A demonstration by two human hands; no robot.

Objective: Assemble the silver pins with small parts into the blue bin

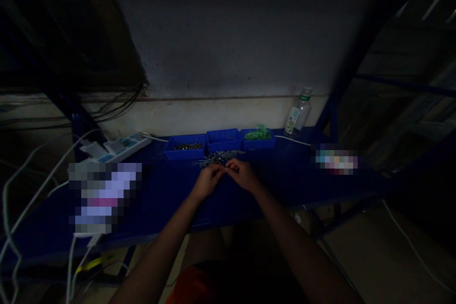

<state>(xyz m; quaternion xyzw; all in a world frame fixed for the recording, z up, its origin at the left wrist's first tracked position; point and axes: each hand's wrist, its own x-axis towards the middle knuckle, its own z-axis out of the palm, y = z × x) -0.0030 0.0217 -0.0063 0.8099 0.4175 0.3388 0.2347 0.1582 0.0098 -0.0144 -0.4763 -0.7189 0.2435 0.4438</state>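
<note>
metal pins (221,156) | thin, silvery | loose heap | blue bench (285,178), before middle tray (223,140)

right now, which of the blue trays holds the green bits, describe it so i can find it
Look along the blue bench to the wall, where three blue trays sit in a row behind the pile of metal pins. It is the right-hand tray, next to the clear bottle. It alone holds bright green pieces; the left tray holds dark ones.
</note>
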